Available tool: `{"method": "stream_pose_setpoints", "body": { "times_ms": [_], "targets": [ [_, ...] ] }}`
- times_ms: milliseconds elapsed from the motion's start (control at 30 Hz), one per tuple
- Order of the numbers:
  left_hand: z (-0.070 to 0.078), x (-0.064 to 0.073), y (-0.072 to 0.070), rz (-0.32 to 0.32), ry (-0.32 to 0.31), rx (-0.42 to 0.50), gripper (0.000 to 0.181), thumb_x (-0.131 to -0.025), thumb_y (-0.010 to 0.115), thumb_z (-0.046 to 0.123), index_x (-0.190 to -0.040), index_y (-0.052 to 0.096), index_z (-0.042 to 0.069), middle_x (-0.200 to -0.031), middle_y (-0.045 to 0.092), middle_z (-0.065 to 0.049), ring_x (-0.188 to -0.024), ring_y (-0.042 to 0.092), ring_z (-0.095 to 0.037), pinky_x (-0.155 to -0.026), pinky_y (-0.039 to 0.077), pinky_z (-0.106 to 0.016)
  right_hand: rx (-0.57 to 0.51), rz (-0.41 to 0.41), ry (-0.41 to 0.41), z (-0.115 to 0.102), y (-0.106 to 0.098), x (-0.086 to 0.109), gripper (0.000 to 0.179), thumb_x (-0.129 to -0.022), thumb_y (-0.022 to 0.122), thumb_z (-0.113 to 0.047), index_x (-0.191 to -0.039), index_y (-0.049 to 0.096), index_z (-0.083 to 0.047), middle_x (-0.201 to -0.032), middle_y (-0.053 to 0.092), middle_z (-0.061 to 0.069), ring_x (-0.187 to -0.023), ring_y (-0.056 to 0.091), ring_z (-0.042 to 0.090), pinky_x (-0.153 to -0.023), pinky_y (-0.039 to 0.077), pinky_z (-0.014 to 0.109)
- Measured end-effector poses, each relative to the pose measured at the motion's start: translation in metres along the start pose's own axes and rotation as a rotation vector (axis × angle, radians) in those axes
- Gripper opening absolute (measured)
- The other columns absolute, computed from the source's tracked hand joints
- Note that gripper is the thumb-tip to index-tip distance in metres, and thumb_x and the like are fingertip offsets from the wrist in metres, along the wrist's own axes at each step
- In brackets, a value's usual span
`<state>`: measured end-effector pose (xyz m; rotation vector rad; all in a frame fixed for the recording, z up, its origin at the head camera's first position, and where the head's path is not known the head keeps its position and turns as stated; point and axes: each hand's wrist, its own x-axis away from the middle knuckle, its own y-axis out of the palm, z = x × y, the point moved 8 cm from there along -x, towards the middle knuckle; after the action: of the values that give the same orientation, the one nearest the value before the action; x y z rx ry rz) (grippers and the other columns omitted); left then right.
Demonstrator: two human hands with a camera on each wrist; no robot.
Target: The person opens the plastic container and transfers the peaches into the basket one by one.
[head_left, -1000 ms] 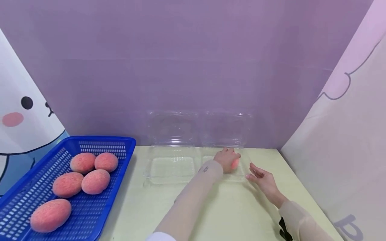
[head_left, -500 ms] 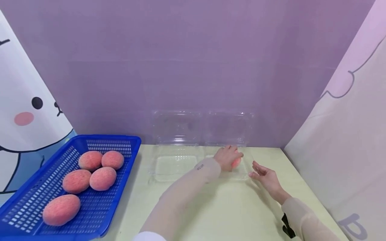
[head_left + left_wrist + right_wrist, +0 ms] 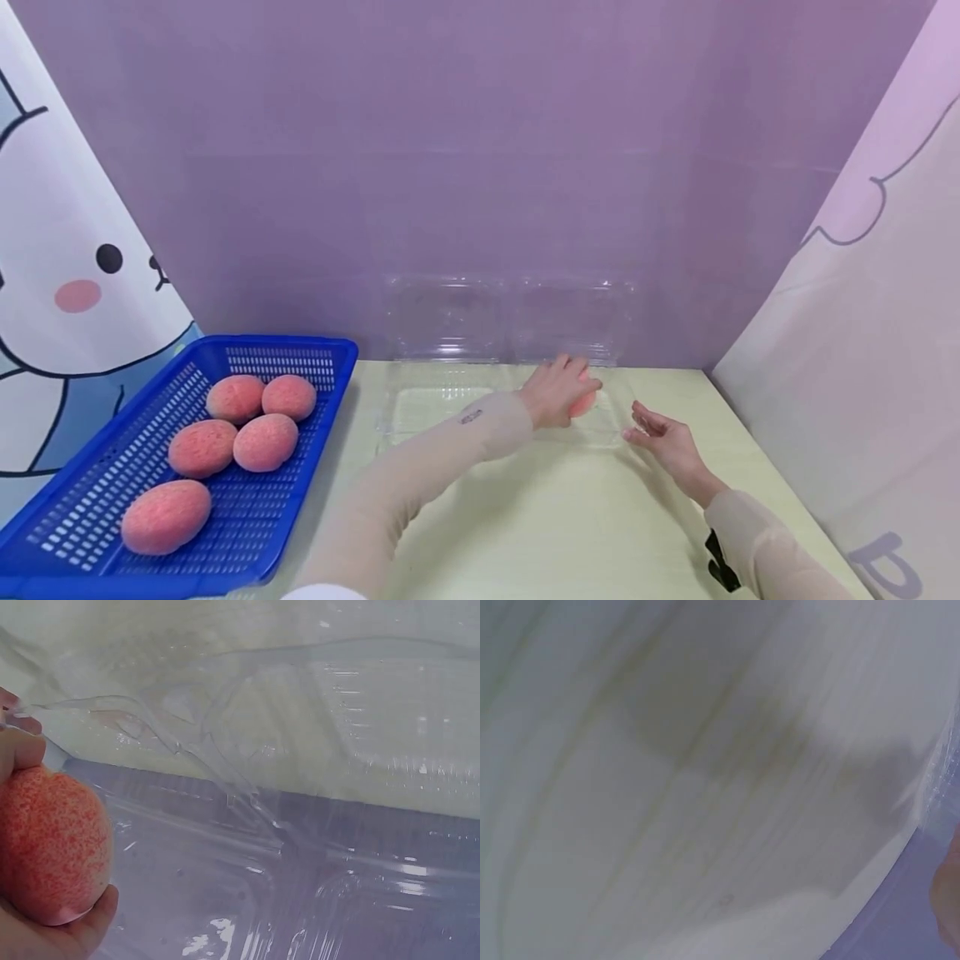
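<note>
My left hand [image 3: 557, 393] grips a pinkish-red peach [image 3: 54, 844] over the right bay of a clear plastic clamshell box [image 3: 442, 414]. In the left wrist view, fingers and a thumb wrap the fruit from both sides. The box has two bays side by side, and its clear lids [image 3: 450, 321] stand raised against the back wall. At the right corner of the box, my right hand [image 3: 667, 446] holds the rim between thumb and fingertips. Only a blurred bit of skin [image 3: 946, 900] of that hand shows at the right wrist view's edge.
To the left, a blue perforated basket [image 3: 341, 400] holds several more peaches [image 3: 266, 442]. A purple wall [image 3: 487, 167] stands right behind the box. Printed cloth panels [image 3: 885, 375] close in both sides of the pale yellow table [image 3: 570, 525].
The head view has turned a little left, so the basket sits farther right in it. My left hand has shifted slightly left with the peach, its elbow swinging outward. My right hand stays put.
</note>
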<state>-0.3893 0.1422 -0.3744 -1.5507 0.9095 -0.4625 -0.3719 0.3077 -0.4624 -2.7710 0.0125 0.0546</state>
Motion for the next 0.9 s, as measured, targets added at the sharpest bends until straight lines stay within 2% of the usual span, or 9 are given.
{"method": "stream_pose_setpoints", "body": {
  "times_ms": [167,400,567,900],
  "targets": [
    [0.004,0.014,-0.011,0.029,0.040,-0.046,0.066,-0.070,0.076,0.028,-0.129,0.047,0.031,-0.130,0.043,-0.003,-0.112,0.043,-0.022,-0.084,0.050,-0.034,0.002,-0.006,-0.003,0.000,0.002,0.001,0.066,-0.084,0.066,-0.016,-0.137,0.033,0.004,-0.142,0.031,0.012,-0.128,0.033,0.029,-0.086,0.040,0.004],
    [0.001,0.030,-0.030,0.044,0.053,-0.076,0.065,-0.071,0.075,0.028,-0.129,0.046,0.030,-0.129,0.043,-0.002,-0.114,0.044,-0.023,-0.083,0.051,-0.033,0.014,0.002,-0.011,-0.003,0.002,0.000,0.066,-0.084,0.066,-0.016,-0.137,0.033,0.004,-0.142,0.032,0.013,-0.128,0.033,0.029,-0.084,0.039,0.003],
    [-0.005,0.046,-0.036,0.018,0.041,-0.043,0.066,-0.071,0.075,0.029,-0.130,0.044,0.030,-0.132,0.041,-0.003,-0.115,0.044,-0.024,-0.084,0.050,-0.034,0.014,-0.007,-0.012,-0.003,0.003,-0.001,0.065,-0.084,0.065,-0.016,-0.138,0.033,0.003,-0.142,0.032,0.012,-0.128,0.034,0.028,-0.087,0.039,0.005],
    [-0.019,0.086,-0.053,0.028,0.033,0.035,0.064,-0.070,0.074,0.024,-0.127,0.047,0.029,-0.129,0.044,-0.003,-0.118,0.042,-0.024,-0.082,0.051,-0.036,0.024,-0.009,-0.002,-0.003,0.000,0.001,0.065,-0.085,0.064,-0.016,-0.139,0.032,0.002,-0.143,0.031,0.012,-0.129,0.034,0.028,-0.089,0.038,0.007]
  ]
}}
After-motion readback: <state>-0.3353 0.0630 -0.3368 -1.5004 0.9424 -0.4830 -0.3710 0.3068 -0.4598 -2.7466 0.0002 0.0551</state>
